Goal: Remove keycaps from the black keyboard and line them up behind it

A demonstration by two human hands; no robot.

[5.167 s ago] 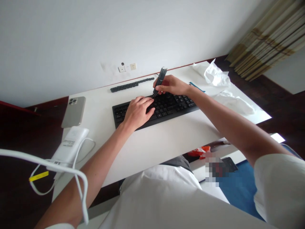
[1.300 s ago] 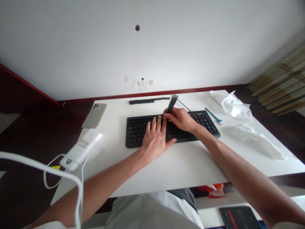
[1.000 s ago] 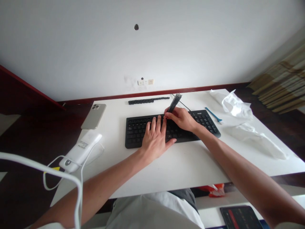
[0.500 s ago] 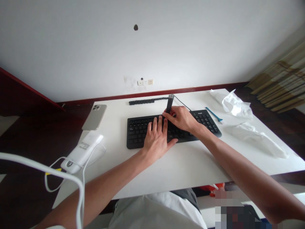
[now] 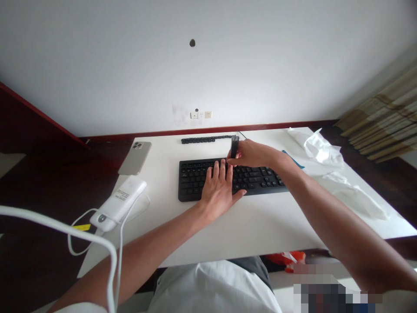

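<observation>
Our right hand (image 5: 252, 153) has its grip pinched on a dark tool (image 5: 234, 146), held upright over the keyboard's (image 5: 195, 184) top row. Just beside it, our left hand (image 5: 221, 189) lies flat on the keys, grip spread. Beyond the tool, a strip of loose keys (image 5: 203, 139) rests on the table (image 5: 247, 226).

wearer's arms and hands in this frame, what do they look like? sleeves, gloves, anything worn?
Both arms are bare from the short white sleeves at the frame's bottom edge down to the fingers. No gloves, and no watch, ring or bracelet shows on the left hand or the right hand. Fingers are slim, nails short. A white cable loops in front of the left upper arm.
</observation>
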